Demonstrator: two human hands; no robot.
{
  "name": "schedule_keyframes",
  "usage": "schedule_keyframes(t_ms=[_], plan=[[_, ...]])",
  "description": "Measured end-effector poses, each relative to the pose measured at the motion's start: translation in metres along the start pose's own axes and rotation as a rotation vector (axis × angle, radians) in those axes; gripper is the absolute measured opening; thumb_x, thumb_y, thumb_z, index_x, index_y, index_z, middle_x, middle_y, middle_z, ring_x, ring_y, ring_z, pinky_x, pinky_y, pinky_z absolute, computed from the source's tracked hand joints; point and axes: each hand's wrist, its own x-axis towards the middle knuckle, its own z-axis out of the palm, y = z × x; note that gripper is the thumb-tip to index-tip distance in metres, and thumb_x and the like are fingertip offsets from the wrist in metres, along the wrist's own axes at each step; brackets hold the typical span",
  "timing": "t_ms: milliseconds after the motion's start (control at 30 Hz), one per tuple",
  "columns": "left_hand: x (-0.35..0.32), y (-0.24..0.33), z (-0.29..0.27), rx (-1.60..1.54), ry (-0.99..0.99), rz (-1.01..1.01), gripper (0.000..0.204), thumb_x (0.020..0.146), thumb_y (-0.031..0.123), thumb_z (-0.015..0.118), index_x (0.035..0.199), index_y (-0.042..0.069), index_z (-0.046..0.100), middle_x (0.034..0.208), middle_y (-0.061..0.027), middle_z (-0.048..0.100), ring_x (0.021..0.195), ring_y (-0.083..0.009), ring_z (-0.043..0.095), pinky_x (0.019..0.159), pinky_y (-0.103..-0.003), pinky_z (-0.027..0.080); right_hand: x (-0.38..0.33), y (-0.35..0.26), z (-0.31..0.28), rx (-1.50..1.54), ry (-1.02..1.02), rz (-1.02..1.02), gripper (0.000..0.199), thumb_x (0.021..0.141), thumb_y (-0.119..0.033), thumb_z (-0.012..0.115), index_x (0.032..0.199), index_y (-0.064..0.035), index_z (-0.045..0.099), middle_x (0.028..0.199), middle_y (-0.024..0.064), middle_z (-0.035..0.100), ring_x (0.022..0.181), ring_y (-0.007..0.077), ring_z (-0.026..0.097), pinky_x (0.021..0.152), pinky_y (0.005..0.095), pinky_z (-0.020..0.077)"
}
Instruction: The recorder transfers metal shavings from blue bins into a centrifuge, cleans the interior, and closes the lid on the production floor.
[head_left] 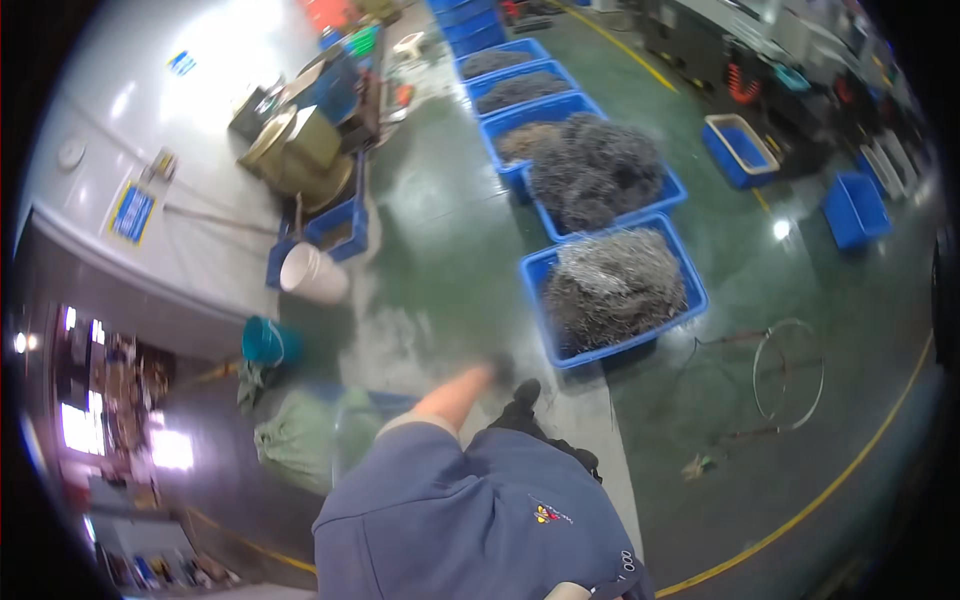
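My left hand (497,368) reaches forward, low in the middle of the head view. It looks dark, as if gloved, and motion smears its fingers, so whether it holds anything does not show. Bare forearm joins it to a grey-blue sleeve. Nearest on the right stands a blue plastic crate (560,359) heaped with tangled metal shavings (620,285); the hand is apart from it. Just behind, another blue crate (675,199) carries a darker, higher heap of shavings (592,165). I cannot see my right hand.
More blue crates of shavings continue the row, with stacked crates (470,25) beyond. On the left are a white bucket (313,273), a teal bucket (268,342) and a green cloth-like sack (297,435). A hoop-like object (820,370) lies on the right floor. Machines line the far right.
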Motion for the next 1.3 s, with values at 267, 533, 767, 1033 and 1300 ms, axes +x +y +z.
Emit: schedule_keyframes(t_ms=[267,533,767,1033,1300], plan=[[-0.111,-0.153,0.051,-0.867,-0.063,-0.458,0.027,0.092,0.029,0.046,0.103,0.007,0.056,0.098,-0.0173,0.065,0.082,-0.0316,0.064,0.065,-0.041,0.051,-0.046,-0.016,0.004,-0.266,-0.325,0.123,0.054,0.086,-0.054,0.045,0.118,-0.012,0.058,0.11,0.0078,0.065,0.096,0.0258,0.063,0.074,0.0386,0.0515],[-0.115,-0.182,0.016,-0.988,-0.019,-0.512,0.028,0.094,0.027,0.045,0.101,0.004,0.06,0.093,-0.0146,0.068,0.081,-0.0248,0.066,0.067,-0.035,0.053,0.013,-0.028,0.06,-0.089,-0.423,0.273,0.053,0.085,-0.053,0.043,0.113,-0.0123,0.062,0.108,0.0174,0.065,0.102,0.0312,0.062,0.087,0.0444,0.0472],[-0.143,-0.146,-0.036,-1.266,-0.006,-0.596,0.027,0.093,0.031,0.047,0.1,0.008,0.061,0.087,-0.0111,0.068,0.073,-0.0221,0.065,0.064,-0.033,0.051,0.011,-0.011,0.043,-0.15,-0.282,0.372,0.049,0.092,-0.047,0.029,0.114,-0.0117,0.057,0.111,0.022,0.061,0.098,0.0346,0.062,0.079,0.0448,0.0488],[-0.201,-0.118,-0.02,-1.729,0.13,-0.859,0.031,0.095,0.032,0.032,0.103,0.012,0.054,0.095,-0.0117,0.063,0.078,-0.0248,0.063,0.06,-0.035,0.049,0.106,0.013,-0.071,-0.418,-0.191,-0.109,0.019,0.09,-0.022,0.048,0.095,-0.0088,0.061,0.079,0.0133,0.062,0.07,0.0272,0.061,0.058,0.0427,0.0493],[-0.26,-0.118,-0.008,-1.829,0.55,-0.926,0.028,0.091,0.026,0.051,0.11,0.007,0.06,0.088,-0.0154,0.068,0.065,-0.0268,0.066,0.057,-0.033,0.055,0.269,-0.121,-0.244,1.367,-0.172,0.425,0.024,0.093,-0.02,0.043,0.104,-0.0074,0.06,0.092,0.0118,0.065,0.077,0.0255,0.064,0.065,0.0356,0.0511]])
